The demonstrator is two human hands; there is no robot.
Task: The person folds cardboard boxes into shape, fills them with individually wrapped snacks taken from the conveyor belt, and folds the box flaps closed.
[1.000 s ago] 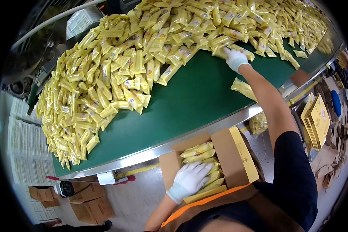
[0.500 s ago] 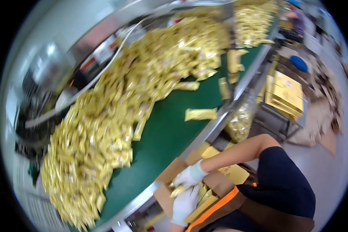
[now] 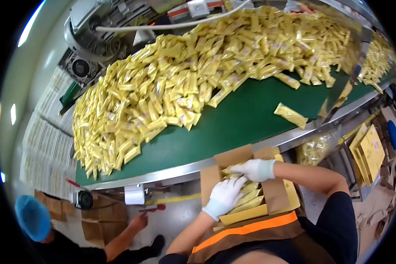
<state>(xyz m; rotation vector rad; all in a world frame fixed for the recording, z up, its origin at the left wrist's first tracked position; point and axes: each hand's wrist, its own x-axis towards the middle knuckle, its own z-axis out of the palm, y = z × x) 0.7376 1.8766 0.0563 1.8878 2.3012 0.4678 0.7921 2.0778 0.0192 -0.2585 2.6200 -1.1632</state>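
An open cardboard box (image 3: 211, 181) stands against the near edge of the conveyor, its flaps spread. Yellow wrapped packets (image 3: 250, 196) lie in rows inside it. My left hand (image 3: 225, 196), in a white glove, reaches over the box's left side, fingers extended and resting on the packets. My right hand (image 3: 254, 170), also gloved in white, comes in from the right with its fingers curled down on a packet (image 3: 228, 170) at the far end. Its fingertips are partly hidden. The two hands nearly touch.
A large heap of yellow packets (image 3: 163, 94) covers the green conveyor belt (image 3: 233, 125); one loose packet (image 3: 291, 115) lies nearer its edge. Flat yellow cartons (image 3: 368, 152) stand at right. A co-worker in a blue cap (image 3: 32, 218) is at lower left, holding a red-handled tool.
The view has swung right and levelled, bringing the co-worker at lower left into sight. My hands stay in the box; the left has moved off the packet near the right hand and spread its fingers.
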